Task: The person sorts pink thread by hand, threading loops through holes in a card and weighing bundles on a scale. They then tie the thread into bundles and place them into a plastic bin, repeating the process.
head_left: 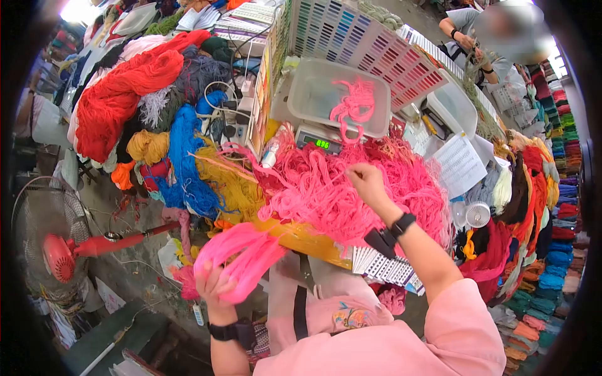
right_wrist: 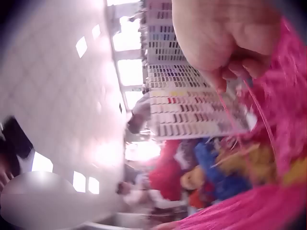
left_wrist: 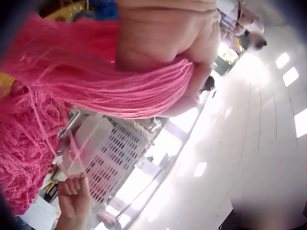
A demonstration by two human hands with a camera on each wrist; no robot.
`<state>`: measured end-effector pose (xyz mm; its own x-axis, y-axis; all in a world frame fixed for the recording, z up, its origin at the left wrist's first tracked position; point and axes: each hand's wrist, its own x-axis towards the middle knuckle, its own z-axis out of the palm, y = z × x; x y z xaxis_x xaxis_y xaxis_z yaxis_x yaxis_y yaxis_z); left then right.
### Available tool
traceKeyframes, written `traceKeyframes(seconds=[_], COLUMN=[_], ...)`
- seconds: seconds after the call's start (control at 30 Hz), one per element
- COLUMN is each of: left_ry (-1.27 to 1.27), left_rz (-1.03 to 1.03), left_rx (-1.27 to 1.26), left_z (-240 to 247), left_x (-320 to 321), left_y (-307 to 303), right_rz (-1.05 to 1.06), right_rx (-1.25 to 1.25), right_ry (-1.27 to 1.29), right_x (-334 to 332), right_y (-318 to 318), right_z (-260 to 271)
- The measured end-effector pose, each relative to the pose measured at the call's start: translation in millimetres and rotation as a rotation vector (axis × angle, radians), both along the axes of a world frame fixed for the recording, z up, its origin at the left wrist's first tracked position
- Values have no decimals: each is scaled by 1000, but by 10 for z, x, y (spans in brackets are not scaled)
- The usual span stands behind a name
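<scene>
My left hand (head_left: 216,285) grips a looped hank of bright pink yarn (head_left: 241,257) at the lower left; in the left wrist view the strands (left_wrist: 139,91) bend over the fingers. Above a heap of pink yarn (head_left: 320,194), my right hand (head_left: 369,182) pinches thin pink strands, which hang from its curled fingers (right_wrist: 235,72) in the right wrist view. Behind the heap, a scale (head_left: 318,143) reads in green digits, and a clear plastic bin (head_left: 301,94) holds a little pink yarn (head_left: 360,103).
Shade cards (head_left: 370,50) stand behind the bin. Red yarn (head_left: 122,100), blue yarn (head_left: 186,150) and mustard yarn (head_left: 232,188) lie left. A red fan (head_left: 63,250) stands at the far left. Printed sheets (head_left: 458,166) and a small white fan (head_left: 478,214) are on the right.
</scene>
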<state>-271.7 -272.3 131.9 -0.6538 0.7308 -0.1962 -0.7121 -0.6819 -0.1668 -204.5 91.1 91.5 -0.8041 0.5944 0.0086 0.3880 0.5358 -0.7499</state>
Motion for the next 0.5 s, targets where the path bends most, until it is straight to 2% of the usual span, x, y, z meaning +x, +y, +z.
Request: traceKeyframes(seconds=[0.03, 0.07, 0.1, 0.13, 0.2, 0.23, 0.3, 0.37, 0.4, 0.43, 0.47, 0.5], left_ry=[50, 54, 83, 108, 164, 219, 195, 216, 213, 208, 207, 213], left_rz=[12, 16, -35, -82, -69, -69, -23, 57, 79, 98, 115, 125], left_rx=[55, 53, -90, -236, -348, -456, -523, -149, -160, -171, -178, -177], left_z=[-44, -47, -46, -25, 88, 141, 152, 94, 122, 146, 163, 171], left_x=[58, 118, 185, 232, 315, 351, 373, 325, 282, 243, 220, 185], left_y=[-76, -116, -149, -147, -42, 3, 40, 88, 127, 174, 203, 240], right_rz=[2, 52, 104, 115, 20, 32, 69, 232, 447, 744, 1016, 1114], right_rx=[2, 253, 504, 499, 622, 616, 167, -806, -1041, -1148, -1206, -1232], right_ry=[6, -19, -41, -35, -384, -380, -209, -257, -423, -624, -667, -627], right_x=[-114, -224, -330, -402, -495, -541, -564, -460, -368, -264, -137, -4], right_y=[128, 228, 300, 377, 456, 385, 158, -461, -784, -1032, -1234, -1388], right_z=[-110, -216, -323, -492, -777, -774, -773, -319, 90, 327, 472, 471])
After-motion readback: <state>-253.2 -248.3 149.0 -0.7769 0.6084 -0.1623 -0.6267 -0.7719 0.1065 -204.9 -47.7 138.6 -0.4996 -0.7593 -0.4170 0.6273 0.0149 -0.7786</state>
